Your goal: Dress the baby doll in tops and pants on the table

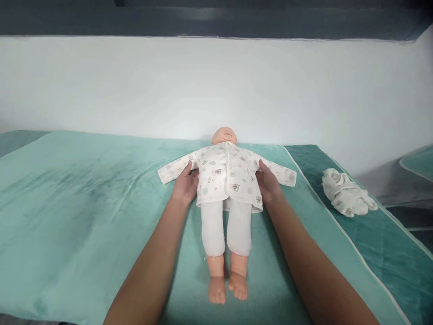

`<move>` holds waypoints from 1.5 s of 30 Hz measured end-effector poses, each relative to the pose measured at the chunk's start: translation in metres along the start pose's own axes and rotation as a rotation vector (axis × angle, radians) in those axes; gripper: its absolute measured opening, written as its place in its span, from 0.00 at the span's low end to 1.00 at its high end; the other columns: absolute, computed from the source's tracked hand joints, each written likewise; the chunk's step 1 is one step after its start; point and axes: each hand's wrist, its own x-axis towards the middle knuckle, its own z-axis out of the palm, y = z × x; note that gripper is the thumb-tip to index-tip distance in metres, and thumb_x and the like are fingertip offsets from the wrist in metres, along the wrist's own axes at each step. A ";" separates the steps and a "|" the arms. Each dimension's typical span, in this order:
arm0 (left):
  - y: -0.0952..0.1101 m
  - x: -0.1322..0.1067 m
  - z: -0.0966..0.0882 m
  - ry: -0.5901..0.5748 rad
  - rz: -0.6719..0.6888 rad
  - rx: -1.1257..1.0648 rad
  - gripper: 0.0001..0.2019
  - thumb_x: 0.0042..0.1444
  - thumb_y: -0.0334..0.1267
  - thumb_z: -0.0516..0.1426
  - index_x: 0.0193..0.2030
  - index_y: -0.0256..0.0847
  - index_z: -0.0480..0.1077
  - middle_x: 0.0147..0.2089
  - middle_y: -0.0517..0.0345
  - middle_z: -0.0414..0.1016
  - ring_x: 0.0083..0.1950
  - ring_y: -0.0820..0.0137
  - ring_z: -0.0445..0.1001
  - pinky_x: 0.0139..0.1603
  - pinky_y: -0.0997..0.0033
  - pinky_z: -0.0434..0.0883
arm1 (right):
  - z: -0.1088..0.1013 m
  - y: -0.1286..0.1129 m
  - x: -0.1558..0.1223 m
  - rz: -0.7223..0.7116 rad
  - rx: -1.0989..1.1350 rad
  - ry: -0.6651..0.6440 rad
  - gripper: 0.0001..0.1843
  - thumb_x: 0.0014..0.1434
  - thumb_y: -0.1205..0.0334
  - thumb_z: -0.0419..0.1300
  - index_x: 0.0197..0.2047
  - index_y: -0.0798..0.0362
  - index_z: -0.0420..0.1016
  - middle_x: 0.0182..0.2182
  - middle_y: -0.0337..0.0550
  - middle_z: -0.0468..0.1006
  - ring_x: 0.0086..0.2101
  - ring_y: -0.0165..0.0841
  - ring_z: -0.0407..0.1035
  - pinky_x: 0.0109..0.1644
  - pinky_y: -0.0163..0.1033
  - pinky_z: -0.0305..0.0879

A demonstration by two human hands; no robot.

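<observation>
A baby doll (225, 135) lies on its back, its head toward the wall and its bare feet toward me. It wears a white printed jacket (213, 178), closed down the front, with both sleeves spread out sideways. No doll hands show at the cuffs. White cloth covers its legs (213, 228) down to the shins. My left hand (186, 184) grips the doll's side below the left-hand sleeve, thumb up at the armpit. On the other side, my right hand (269, 183) holds it the same way. The fingers of both hands are partly hidden behind the jacket.
A crumpled white printed garment (348, 193) lies at the right on a darker green strip (382, 253). The light green bed cover (84, 203) spreads beneath the doll. A white wall (135, 85) stands behind, with a dark ledge (216, 20) above.
</observation>
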 end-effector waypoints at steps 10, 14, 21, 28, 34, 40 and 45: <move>0.023 0.004 -0.023 0.189 0.196 -0.184 0.19 0.67 0.41 0.47 0.59 0.33 0.64 0.61 0.35 0.69 0.62 0.59 0.71 0.58 0.57 0.74 | -0.032 -0.022 -0.003 -0.165 0.214 0.145 0.11 0.65 0.57 0.52 0.46 0.51 0.70 0.45 0.48 0.79 0.50 0.36 0.73 0.56 0.47 0.71; 0.035 0.005 -0.033 0.239 0.316 -0.205 0.17 0.68 0.38 0.45 0.57 0.34 0.65 0.60 0.37 0.71 0.62 0.60 0.71 0.58 0.56 0.74 | -0.046 -0.032 -0.009 -0.210 0.214 0.176 0.13 0.67 0.58 0.48 0.45 0.51 0.71 0.47 0.49 0.79 0.53 0.36 0.72 0.55 0.47 0.72; 0.050 0.008 -0.049 0.243 0.424 -0.269 0.14 0.67 0.31 0.44 0.50 0.33 0.68 0.55 0.40 0.75 0.61 0.63 0.72 0.58 0.60 0.74 | -0.073 -0.055 -0.027 -0.316 0.138 0.235 0.18 0.69 0.58 0.42 0.46 0.52 0.73 0.54 0.48 0.76 0.55 0.34 0.69 0.56 0.48 0.71; 0.053 0.005 -0.061 0.500 0.699 0.060 0.12 0.61 0.30 0.49 0.50 0.39 0.65 0.65 0.44 0.64 0.64 0.64 0.68 0.62 0.62 0.70 | -0.107 -0.058 -0.058 -0.460 -0.159 0.379 0.07 0.60 0.59 0.56 0.42 0.48 0.72 0.46 0.46 0.78 0.49 0.34 0.74 0.59 0.47 0.69; 0.041 -0.003 -0.054 0.703 0.939 0.502 0.19 0.62 0.35 0.52 0.60 0.43 0.59 0.70 0.49 0.56 0.72 0.70 0.54 0.72 0.63 0.53 | -0.103 -0.047 -0.117 -0.731 -0.989 0.590 0.25 0.56 0.54 0.63 0.56 0.48 0.69 0.58 0.47 0.72 0.59 0.42 0.65 0.66 0.55 0.57; 0.025 -0.011 -0.041 0.589 0.999 0.882 0.21 0.62 0.40 0.55 0.62 0.43 0.62 0.68 0.50 0.61 0.70 0.65 0.57 0.72 0.63 0.52 | -0.142 -0.078 -0.143 -1.026 -1.721 0.784 0.25 0.58 0.51 0.56 0.55 0.54 0.68 0.62 0.57 0.65 0.64 0.50 0.55 0.66 0.61 0.50; 0.018 -0.020 -0.038 0.423 0.958 0.817 0.15 0.60 0.38 0.57 0.54 0.45 0.70 0.60 0.52 0.68 0.67 0.65 0.61 0.71 0.64 0.53 | -0.170 -0.088 -0.132 -0.814 -1.637 0.914 0.29 0.49 0.51 0.63 0.53 0.54 0.67 0.54 0.60 0.69 0.56 0.55 0.61 0.59 0.63 0.55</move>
